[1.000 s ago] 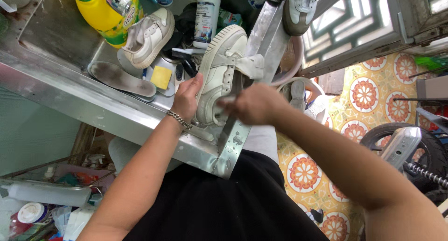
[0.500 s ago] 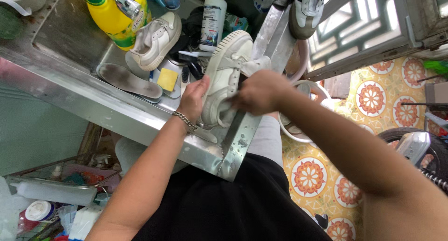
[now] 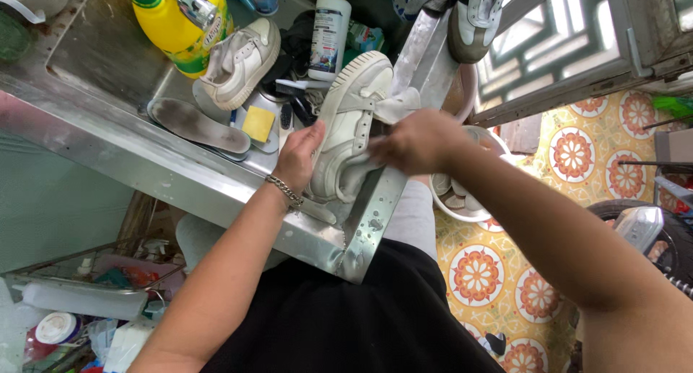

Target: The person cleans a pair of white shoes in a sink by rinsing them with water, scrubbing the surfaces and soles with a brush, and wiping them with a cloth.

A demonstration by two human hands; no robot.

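Right hand (image 3: 422,142) fingertips hidden behind white sneaker (image 3: 350,120) — grip unclear, left hand (image 3: 302,156) clasping its side, sneaker sole-rim ridged, upper grubby, tongue flapped out

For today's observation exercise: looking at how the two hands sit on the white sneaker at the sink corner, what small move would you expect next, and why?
Probably another short wipe along the white sneaker. The left hand braces its side while the right hand presses a pale cloth against it, over the steel sink corner.
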